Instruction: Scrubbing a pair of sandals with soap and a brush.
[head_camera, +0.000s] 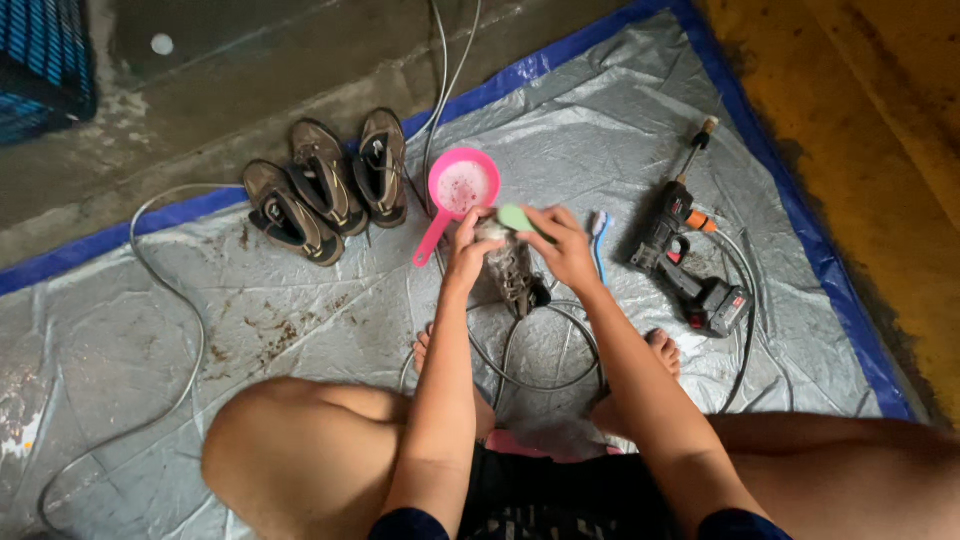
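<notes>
A person is sitting low on a grey tarp (620, 130) with a blue edge, and both bare knees are showing at the bottom of the view. The left hand (470, 245) is wrapping around a brown shoe (512, 272) and holding it up on its end, just above the tarp between the person's two bare feet. The right hand (562, 243) is closing around a green brush (515, 217) and pressing it on the top of that shoe. White foam is sitting on the shoe where the brush is touching.

A pink scoop (458, 190) with a long handle is lying just behind the hands. It is holding white soapy water. At the top left corner, one blue crate (45, 65) is standing on the concrete floor, and I cannot tell what is in it.

Three more brown shoes (325, 185) are lying side by side at the far edge of the tarp, so there are four shoes in all. One blue toothbrush (599, 240) is lying just to the right of the right hand. One black and red spray gun (685, 255) is lying farther right, well apart from the hands. Grey hoses (170, 300) are looping over the tarp and under the shoe. Brown dirt marks are showing on the tarp at the left.
</notes>
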